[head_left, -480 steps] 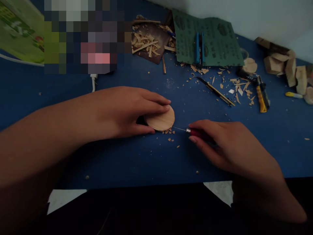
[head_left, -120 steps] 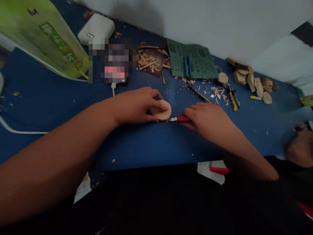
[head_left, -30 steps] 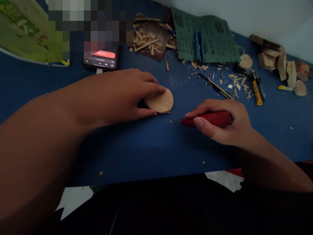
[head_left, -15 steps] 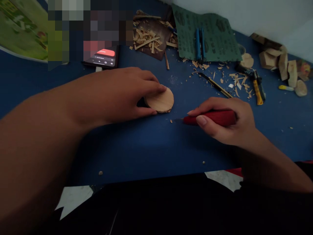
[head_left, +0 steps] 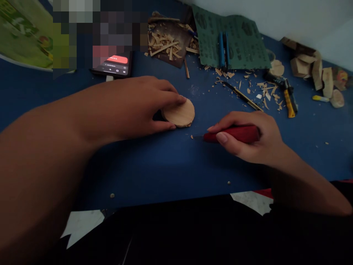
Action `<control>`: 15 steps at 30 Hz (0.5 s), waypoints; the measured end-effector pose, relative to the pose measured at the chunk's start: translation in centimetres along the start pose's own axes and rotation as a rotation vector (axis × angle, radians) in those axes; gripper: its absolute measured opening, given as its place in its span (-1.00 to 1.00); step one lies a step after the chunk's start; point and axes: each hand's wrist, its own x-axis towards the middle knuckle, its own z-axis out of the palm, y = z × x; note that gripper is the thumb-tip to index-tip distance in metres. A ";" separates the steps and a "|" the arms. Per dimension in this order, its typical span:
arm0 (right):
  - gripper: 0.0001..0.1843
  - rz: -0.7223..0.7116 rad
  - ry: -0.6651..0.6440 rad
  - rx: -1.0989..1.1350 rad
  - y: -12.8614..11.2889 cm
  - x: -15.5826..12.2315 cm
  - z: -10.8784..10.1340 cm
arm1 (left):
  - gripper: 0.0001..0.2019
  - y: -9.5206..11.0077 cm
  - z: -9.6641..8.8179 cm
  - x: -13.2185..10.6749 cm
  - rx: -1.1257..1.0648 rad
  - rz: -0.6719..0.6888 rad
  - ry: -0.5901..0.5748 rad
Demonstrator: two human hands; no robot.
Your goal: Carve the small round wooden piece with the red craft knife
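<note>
Head view, looking down over the near edge of a blue worktop [head_left: 165, 165]. Gripping a red tool [head_left: 237, 134] in the right hand [head_left: 253, 141], with fingers [head_left: 222, 138] wrapped shut around the handle. Pointing its thin tip left, low over the worktop, just short of a disc [head_left: 179, 113] and not touching it. Pinning that wooden disc flat near the worktop's middle with the left hand [head_left: 132, 106], clamping it with fingers [head_left: 179, 98] curled over its far left rim and the thumb pressing its near edge. Taking in, farther back, a phone [head_left: 111, 65] lying behind the left hand. Passing a yellow knife [head_left: 291, 105] among chips at the right. Ending by the wall with shavings [head_left: 165, 44], green sandpaper [head_left: 242, 48] and wood blocks [head_left: 311, 68].
</note>
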 end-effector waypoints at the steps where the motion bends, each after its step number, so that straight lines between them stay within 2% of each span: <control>1: -0.89 -0.001 -0.001 0.004 0.0 0.0 0.0 | -0.41 0.0 0.0 0.0 0.002 -0.003 -0.002; 15: -0.88 -0.009 0.010 -0.003 -0.1 -0.1 0.0 | -0.38 -0.1 0.2 0.1 0.013 -0.009 0.010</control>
